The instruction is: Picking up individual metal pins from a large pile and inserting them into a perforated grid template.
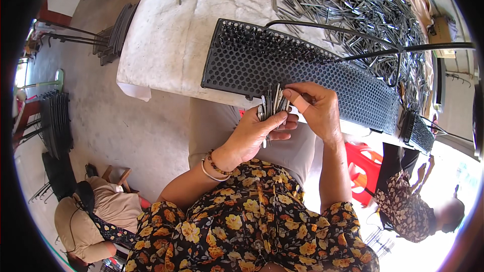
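My left hand [243, 138] is closed round a bundle of thin metal strips [272, 103], some dark and some shiny, which stick up past the thumb. Against the right side of that bundle, my right hand [322, 113] pinches at the end of a strip; a pale band wraps one of its fingers. Just beyond both hands lies a long black perforated panel [242, 70], tilted on the table's near edge. Many short dark pieces stand in the holes along its far side. Which strip the right fingertips grip is partly hidden.
A large heap of metal strips [353, 7] covers the far right of the white-covered table [166, 35]. A black rod frame [373, 35] arches over the panel. Black racks [55, 121] stand at left. Two people [93, 211] sit nearby, and a red stool [360, 171] is at right.
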The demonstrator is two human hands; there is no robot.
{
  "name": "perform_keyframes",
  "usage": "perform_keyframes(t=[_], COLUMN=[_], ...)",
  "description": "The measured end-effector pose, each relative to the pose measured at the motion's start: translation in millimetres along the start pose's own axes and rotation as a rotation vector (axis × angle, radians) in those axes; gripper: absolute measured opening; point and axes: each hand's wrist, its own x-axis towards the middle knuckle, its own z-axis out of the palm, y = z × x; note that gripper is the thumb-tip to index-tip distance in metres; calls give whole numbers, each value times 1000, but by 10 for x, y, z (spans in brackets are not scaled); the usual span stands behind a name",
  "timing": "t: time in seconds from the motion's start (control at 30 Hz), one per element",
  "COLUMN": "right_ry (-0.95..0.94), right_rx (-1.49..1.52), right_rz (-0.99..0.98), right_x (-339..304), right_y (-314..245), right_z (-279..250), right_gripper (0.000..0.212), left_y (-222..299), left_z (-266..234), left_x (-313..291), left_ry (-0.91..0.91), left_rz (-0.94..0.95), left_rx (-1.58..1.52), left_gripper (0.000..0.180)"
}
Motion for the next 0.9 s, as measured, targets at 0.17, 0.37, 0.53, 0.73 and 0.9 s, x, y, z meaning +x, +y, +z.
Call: perform_keyframes(t=[0.17,0.37,0.53,0.73,0.9], right_ry=[136,618,611,582,529], right_rx=[102,47,-180,-302,-449], right_rz=[100,-276,-332,-497,-609], right_x=[54,372,399,398,365], right_y=[15,155,184,220,197], right_z=[-134,-105,-75,-34,-19], right_gripper=[17,14,13,12,12], left_y=[-2,4,18,16,3], left_z=[20,70,25,26,11], left_x=[14,48,28,25,28], left_ry=[14,30,43,50,38], left_rz=[-16,-48,-36,-26,-34], left_rx=[-21,-39,8,13,18], left_gripper=[28,27,25,24,24])
